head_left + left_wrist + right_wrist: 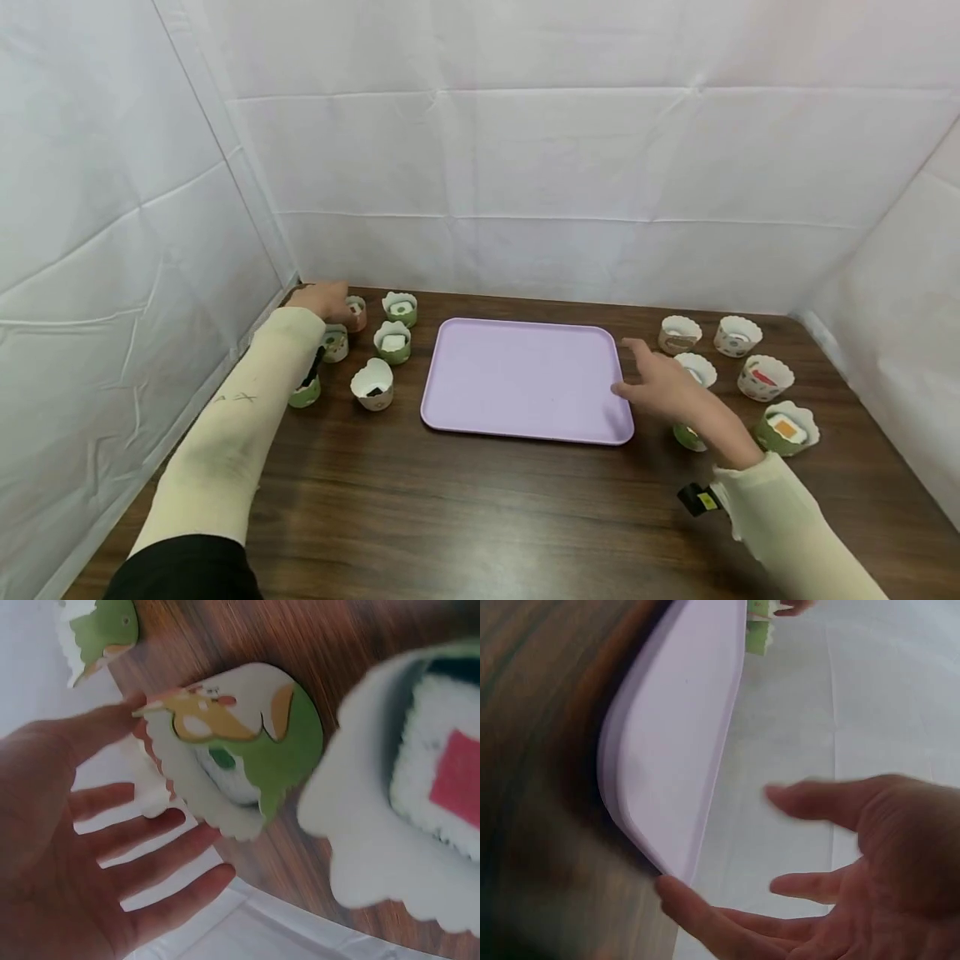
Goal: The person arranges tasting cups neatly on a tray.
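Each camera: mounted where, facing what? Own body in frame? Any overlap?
Head: on the head, facing forward and down at a lavender rectangular tray on a brown wooden table; left hand, right hand and cream sleeves show.
Left wrist: on that wrist, looking along the left hand, which shows, to a green-white scalloped paper cup.
Right wrist: on that wrist, looking across the tray at white cloth; right hand shows, part of the left at the top.
Shared: head and right wrist both show the tray.
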Demonstrator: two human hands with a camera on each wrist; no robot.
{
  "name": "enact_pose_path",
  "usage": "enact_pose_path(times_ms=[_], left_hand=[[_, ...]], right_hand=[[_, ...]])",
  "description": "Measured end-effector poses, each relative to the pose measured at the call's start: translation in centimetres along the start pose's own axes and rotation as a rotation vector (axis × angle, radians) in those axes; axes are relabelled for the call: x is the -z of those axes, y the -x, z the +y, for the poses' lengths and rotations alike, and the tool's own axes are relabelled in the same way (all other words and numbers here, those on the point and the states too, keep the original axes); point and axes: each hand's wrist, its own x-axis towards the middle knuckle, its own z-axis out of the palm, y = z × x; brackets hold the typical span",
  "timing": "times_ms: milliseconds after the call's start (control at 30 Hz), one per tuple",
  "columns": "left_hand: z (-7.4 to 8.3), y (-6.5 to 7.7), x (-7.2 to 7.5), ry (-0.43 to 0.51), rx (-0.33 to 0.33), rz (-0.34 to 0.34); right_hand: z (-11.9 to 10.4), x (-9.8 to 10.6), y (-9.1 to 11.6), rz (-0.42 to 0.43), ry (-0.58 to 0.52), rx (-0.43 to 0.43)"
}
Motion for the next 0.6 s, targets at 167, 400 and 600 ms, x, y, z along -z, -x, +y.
enact_pose_path(times_ms=[167,400,600], left_hand=[[0.3,-0.4,-0.7,-0.065,-0.001,0.093],[0.1,-1.2,-1.1,-0.063,-0.009,0.12],[-0.1,-1.4,-1.2,-0.067,-0.014,0.111]], right_hand=[[-0.2,-1.6,-0.2,-0.042,0.034,-0.026],[-0.2,-2.3,-0.6,-0.071,0.052,-0.072],[-0.1,-2.8,-0.6,-0.086,0.021,-0.038]])
